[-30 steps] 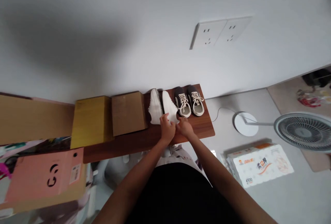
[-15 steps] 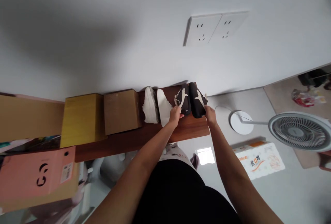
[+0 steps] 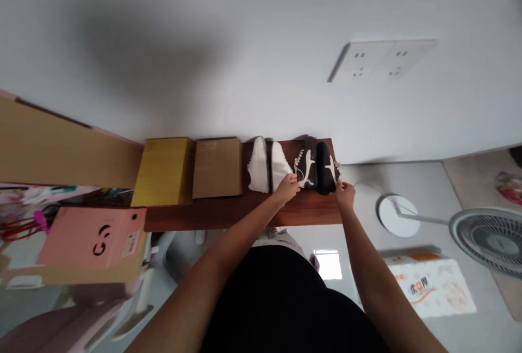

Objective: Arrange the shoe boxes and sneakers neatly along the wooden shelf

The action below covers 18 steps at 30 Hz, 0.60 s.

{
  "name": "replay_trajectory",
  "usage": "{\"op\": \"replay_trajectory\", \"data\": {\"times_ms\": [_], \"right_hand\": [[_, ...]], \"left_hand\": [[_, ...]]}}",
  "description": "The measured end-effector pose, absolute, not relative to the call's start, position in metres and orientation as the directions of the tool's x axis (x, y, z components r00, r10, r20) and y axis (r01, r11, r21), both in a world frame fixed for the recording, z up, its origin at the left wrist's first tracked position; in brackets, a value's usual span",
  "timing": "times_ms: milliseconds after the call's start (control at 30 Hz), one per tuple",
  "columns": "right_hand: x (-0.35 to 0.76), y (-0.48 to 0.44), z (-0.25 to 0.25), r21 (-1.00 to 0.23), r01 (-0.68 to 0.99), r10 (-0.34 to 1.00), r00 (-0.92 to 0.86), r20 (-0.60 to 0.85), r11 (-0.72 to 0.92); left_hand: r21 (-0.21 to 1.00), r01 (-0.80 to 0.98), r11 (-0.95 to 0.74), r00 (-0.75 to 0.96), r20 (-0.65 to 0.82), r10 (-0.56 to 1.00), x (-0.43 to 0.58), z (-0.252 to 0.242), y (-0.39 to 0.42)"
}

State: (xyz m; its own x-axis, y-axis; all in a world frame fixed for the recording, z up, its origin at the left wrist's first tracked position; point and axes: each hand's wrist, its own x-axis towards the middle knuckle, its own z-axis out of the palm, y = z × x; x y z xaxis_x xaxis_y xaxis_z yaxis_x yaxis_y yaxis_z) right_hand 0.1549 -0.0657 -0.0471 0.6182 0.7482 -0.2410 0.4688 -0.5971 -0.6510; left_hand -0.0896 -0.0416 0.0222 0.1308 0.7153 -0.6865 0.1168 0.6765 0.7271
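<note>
A pair of dark sneakers with cream trim lies on their sides at the right end of a reddish-brown wooden bench (image 3: 244,214). My left hand (image 3: 287,189) is closed at the lower edge of the left dark sneaker (image 3: 306,165), fingers touching it. On the outer side of the right dark sneaker (image 3: 325,171), my right hand (image 3: 345,194) pinches near its edge; the fingertips are partly blurred. Just left of them, a white shoe (image 3: 279,162) and another white shoe (image 3: 258,167) lie side by side, the nearer one partly behind my left hand.
A brown cardboard box (image 3: 217,168) and a yellow box (image 3: 162,172) sit farther left on the bench, with a pink box (image 3: 93,236) below. On the right floor stand a fan (image 3: 489,241) and a white tissue pack (image 3: 436,288). A wall with sockets (image 3: 379,60) rises behind.
The view has shifted, so the bench and its contents appear farther right. Both hands stay at the dark sneakers, which still lie side by side at the bench end.
</note>
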Motion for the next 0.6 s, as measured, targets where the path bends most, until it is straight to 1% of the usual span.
{"op": "replay_trajectory", "data": {"times_ms": [67,100,133,200,267,333,367,433,467,533,600], "right_hand": [[0.149,-0.089,-0.044,-0.687,0.503,0.736,0.673,-0.069,-0.525],[0.143,-0.102,-0.042,-0.704,0.507,0.744,0.666,-0.047,-0.498],[0.133,-0.115,-0.041,-0.721,0.496,0.765,0.64,-0.073,-0.484],[0.105,-0.138,-0.035,-0.75,0.441,0.79,0.589,-0.172,-0.493],[0.063,-0.156,-0.026,-0.789,0.377,0.828,0.488,-0.276,-0.485],[0.01,-0.166,-0.014,-0.817,0.343,0.875,0.328,-0.358,-0.463],[-0.019,-0.167,-0.007,-0.82,0.365,0.897,0.225,-0.381,-0.44],[-0.079,-0.166,0.008,-0.83,0.465,0.927,-0.048,-0.372,-0.309],[-0.109,-0.163,0.016,-0.818,0.53,0.915,-0.178,-0.363,-0.222],[-0.165,-0.156,0.027,-0.745,0.665,0.833,-0.388,-0.395,-0.043],[-0.215,-0.151,0.035,-0.678,0.728,0.766,-0.493,-0.413,0.103]], "left_hand": [[0.705,0.15,0.693,0.165,-0.709,0.685,-0.137,0.033,-0.067],[0.698,0.161,0.698,0.16,-0.716,0.68,-0.163,0.035,-0.082],[0.699,0.166,0.696,0.125,-0.715,0.688,-0.191,0.037,-0.098],[0.708,0.172,0.685,-0.007,-0.694,0.72,-0.245,0.036,-0.132],[0.706,0.167,0.689,-0.135,-0.675,0.725,-0.295,0.032,-0.164],[0.716,0.157,0.68,-0.224,-0.645,0.731,-0.34,0.029,-0.19],[0.723,0.148,0.675,-0.261,-0.63,0.732,-0.36,0.028,-0.2],[0.737,0.143,0.66,-0.308,-0.601,0.738,-0.394,0.029,-0.212],[0.742,0.151,0.653,-0.317,-0.589,0.743,-0.409,0.03,-0.215],[0.752,0.195,0.63,-0.297,-0.567,0.769,-0.436,0.034,-0.216],[0.765,0.256,0.591,-0.263,-0.533,0.804,-0.459,0.038,-0.213]]}}
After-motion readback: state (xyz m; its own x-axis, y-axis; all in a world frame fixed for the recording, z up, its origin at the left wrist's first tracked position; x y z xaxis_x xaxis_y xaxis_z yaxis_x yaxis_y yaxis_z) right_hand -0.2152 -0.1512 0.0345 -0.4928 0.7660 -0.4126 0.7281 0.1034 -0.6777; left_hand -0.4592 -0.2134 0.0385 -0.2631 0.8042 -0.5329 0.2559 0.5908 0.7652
